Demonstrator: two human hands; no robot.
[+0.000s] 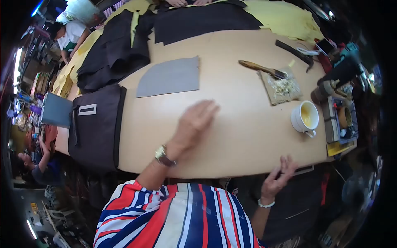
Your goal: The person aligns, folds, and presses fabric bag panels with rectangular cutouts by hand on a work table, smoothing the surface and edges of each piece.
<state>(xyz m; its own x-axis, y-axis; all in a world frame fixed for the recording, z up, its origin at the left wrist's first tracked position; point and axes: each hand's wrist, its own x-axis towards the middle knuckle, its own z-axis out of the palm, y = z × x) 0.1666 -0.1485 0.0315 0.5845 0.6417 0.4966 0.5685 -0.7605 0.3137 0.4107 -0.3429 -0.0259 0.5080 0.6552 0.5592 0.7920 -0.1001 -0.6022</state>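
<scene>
My left hand, with a watch on its wrist, is over the middle of the tan table, slightly blurred, with its fingers stretched out and nothing in them. Just beyond it lies a flat grey piece with one rounded corner. At the table's front edge, my right hand has its palm turned up, fingers apart and empty. A white cup with yellowish contents stands beyond that hand. Behind the cup, a brush rests its bristles on a board with pale, crusted material.
A dark leather bag lies at left, dark sheets and yellow material at the back. A hammer and a tool tray are at right. Other people are at left; another person's hands show at the far edge.
</scene>
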